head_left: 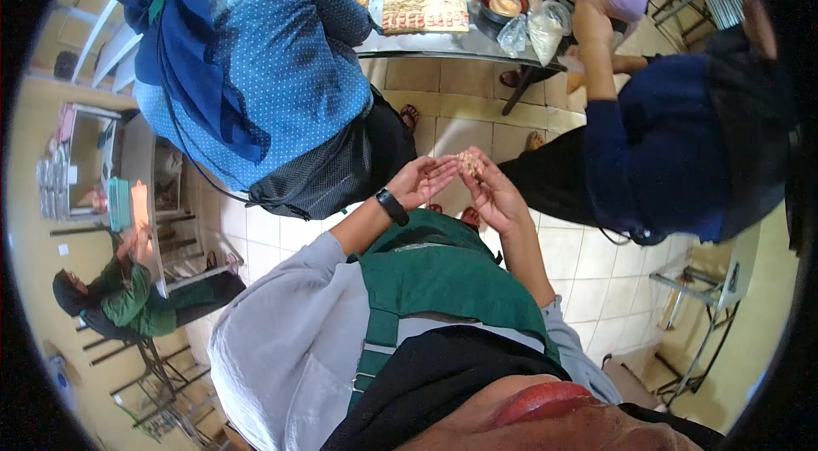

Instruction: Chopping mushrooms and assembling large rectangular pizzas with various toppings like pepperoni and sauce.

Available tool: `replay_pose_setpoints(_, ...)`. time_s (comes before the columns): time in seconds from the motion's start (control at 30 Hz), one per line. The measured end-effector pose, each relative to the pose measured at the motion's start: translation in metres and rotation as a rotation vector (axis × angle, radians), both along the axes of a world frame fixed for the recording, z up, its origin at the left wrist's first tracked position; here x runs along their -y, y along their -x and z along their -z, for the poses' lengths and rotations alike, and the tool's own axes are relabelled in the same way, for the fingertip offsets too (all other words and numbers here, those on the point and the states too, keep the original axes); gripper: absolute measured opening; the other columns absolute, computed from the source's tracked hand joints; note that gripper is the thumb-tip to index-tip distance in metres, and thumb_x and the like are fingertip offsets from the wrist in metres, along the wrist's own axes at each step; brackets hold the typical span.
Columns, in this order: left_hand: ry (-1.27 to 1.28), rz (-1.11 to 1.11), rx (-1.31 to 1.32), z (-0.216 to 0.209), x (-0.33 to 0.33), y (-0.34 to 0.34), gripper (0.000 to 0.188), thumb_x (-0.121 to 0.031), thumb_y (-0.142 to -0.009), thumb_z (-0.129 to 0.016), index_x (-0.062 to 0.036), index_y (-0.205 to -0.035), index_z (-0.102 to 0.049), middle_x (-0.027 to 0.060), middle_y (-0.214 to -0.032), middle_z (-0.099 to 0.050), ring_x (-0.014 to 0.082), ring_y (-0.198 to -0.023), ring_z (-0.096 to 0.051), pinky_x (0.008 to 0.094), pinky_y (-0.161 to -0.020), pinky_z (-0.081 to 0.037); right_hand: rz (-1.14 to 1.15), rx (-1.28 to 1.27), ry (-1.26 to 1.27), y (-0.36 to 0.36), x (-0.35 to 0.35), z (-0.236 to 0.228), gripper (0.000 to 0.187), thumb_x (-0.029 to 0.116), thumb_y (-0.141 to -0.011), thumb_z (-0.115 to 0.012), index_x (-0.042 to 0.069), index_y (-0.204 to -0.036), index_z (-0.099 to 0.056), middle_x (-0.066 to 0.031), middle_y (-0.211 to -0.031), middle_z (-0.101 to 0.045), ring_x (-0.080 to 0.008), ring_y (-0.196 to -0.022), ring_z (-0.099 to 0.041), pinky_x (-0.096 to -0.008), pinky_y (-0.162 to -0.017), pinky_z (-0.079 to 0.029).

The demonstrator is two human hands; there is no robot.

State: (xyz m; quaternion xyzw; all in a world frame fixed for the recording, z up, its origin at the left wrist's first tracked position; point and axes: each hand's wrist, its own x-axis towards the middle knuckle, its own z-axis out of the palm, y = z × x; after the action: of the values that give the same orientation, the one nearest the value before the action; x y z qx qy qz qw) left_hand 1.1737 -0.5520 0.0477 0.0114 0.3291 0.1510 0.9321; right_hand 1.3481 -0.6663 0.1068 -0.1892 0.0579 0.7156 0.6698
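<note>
In front of my green apron, my left hand (419,182) is open, palm up, its fingers stretched toward the other hand. A black band (392,206) circles that wrist. My right hand (501,202) has its fingers curled around a small heap of pale, crumbly bits (469,164). The heap lies right by my left fingertips; whether they touch it I cannot tell. What exactly the bits are is too small to make out.
Ahead stands a metal table (409,46) with rectangular slabs with toppings (426,4), a dark bowl (501,4) and clear plastic bags (548,29). One person in blue (281,76) stands at left, another in navy (682,144) at right. Someone in green (128,298) sits far left.
</note>
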Motion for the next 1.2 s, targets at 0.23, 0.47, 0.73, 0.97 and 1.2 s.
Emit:
replay_pose_setpoints(0.23, 0.008, -0.315, 0.074, -0.026, -0.029, 0.011, 0.039, -0.013, -0.099, -0.045, 0.0081, -0.132, -0.047, 0.0192, -0.129, -0.058, 0.0292, -0.121, -0.056, 0.0396, -0.108, -0.045, -0.127, 0.078, -0.008, -0.07, -0.116, 0.01, 0.034, 0.002, -0.097, -0.053, -0.004, -0.131, -0.051, -0.0198, -0.126, -0.057, -0.0269, -0.116, -0.06, -0.0298, -0.1, -0.053)
replay_pose_setpoints(0.47, -0.089, -0.36, -0.083, -0.033, -0.058, 0.005, 0.043, -0.025, -0.103, -0.041, 0.0051, -0.134, -0.048, 0.0158, -0.13, -0.058, 0.025, -0.12, -0.057, 0.037, -0.106, -0.046, -0.11, 0.175, 0.062, -0.112, -0.254, 0.023, 0.034, 0.002, -0.097, -0.053, -0.003, -0.131, -0.05, -0.0169, -0.126, -0.054, -0.0248, -0.118, -0.056, -0.0278, -0.104, -0.05)
replay_pose_setpoints(0.73, -0.269, -0.273, -0.258, -0.058, -0.093, -0.012, 0.044, -0.028, -0.104, -0.043, 0.0032, -0.134, -0.048, 0.0142, -0.128, -0.058, 0.0196, -0.117, -0.059, 0.031, -0.101, -0.047, -0.135, 0.154, -0.014, -0.147, -0.431, 0.035, 0.038, -0.001, -0.096, -0.054, -0.004, -0.133, -0.048, -0.0161, -0.129, -0.051, -0.0262, -0.122, -0.052, -0.0267, -0.105, -0.049)
replay_pose_setpoints(0.97, -0.168, -0.299, -0.367, -0.04, -0.166, -0.044, 0.042, -0.027, -0.103, -0.047, 0.0007, -0.133, -0.05, 0.0121, -0.125, -0.06, 0.0171, -0.111, -0.06, 0.0303, -0.099, -0.048, -0.179, 0.048, -0.096, -0.2, -0.597, 0.081, 0.037, -0.002, -0.095, -0.055, -0.004, -0.131, -0.051, -0.0186, -0.126, -0.056, -0.0266, -0.117, -0.057, -0.0269, -0.1, -0.053)
replay_pose_setpoints(1.2, 0.21, -0.861, -0.369, 0.043, -0.22, -0.085, 0.045, -0.027, -0.099, -0.053, -0.0141, -0.141, -0.042, 0.0102, -0.135, -0.048, 0.0215, -0.12, -0.05, 0.038, -0.105, -0.044, -0.167, 0.083, -0.068, -0.226, -0.715, 0.132, 0.038, -0.001, -0.095, -0.055, -0.004, -0.133, -0.051, -0.022, -0.133, -0.05, -0.0317, -0.126, -0.05, -0.0326, -0.103, -0.052)
